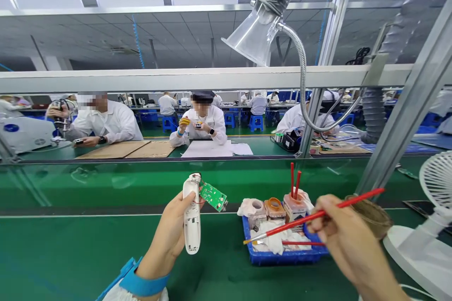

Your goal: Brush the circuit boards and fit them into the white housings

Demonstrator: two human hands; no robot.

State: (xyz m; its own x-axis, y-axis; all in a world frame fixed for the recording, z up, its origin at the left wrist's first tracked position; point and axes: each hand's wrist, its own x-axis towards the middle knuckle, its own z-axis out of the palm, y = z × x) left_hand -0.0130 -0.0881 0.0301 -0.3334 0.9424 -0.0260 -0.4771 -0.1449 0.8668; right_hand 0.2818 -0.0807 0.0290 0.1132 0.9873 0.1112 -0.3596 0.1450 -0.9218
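Observation:
My left hand (173,225), with a blue strap at the wrist, grips a white plastic housing (192,228) held upright over the bench. A green circuit board (213,196) hangs off the housing's upper right side, joined near the top by thin wires. In my right hand (341,230) is a paintbrush (300,221) with a red handle, its bristle tip pointing left. The brush passes above a blue tray (282,257) containing small jars, crumpled white tissue and another red-handled brush (302,243). Two red brushes (295,181) stand in the right jar (294,207).
A white fan (416,240) stands at the right edge, near a brown round container (370,216). Overhead hangs a clear extraction hood (256,33) on a flexible duct. Behind the green conveyor belt (123,183), co-workers in white coats sit at another bench.

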